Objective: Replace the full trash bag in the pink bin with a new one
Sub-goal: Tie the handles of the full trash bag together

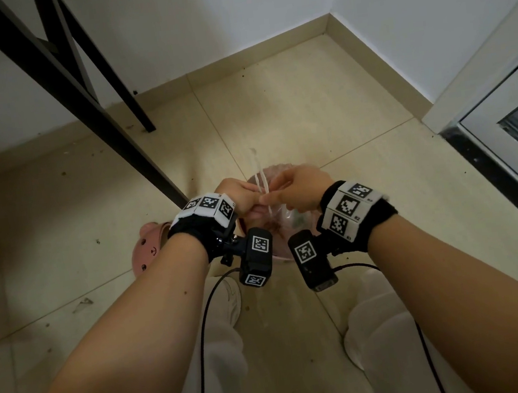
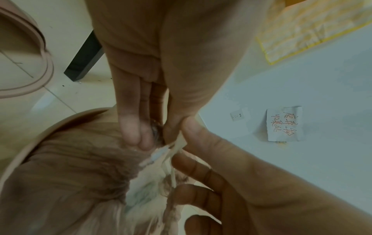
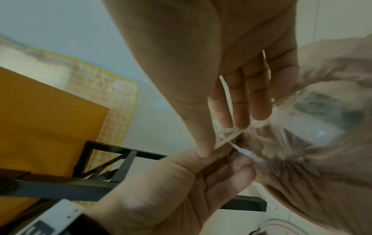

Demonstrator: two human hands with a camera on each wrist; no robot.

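Observation:
The pink bin stands on the floor between my feet, mostly hidden under my hands. Its translucent bag is gathered at the mouth, with trash showing through it. White drawstrings rise from the gathered neck and cross in a knot. My left hand pinches one strand between thumb and fingers. My right hand pinches the other strand right beside it. The two hands touch above the bin. No new bag is in view.
A black table leg slants down just left of the bin. A pink rounded object with small holes lies left of it. The wall corner and baseboard are ahead, with a door frame at right. My white shoe is near the bin.

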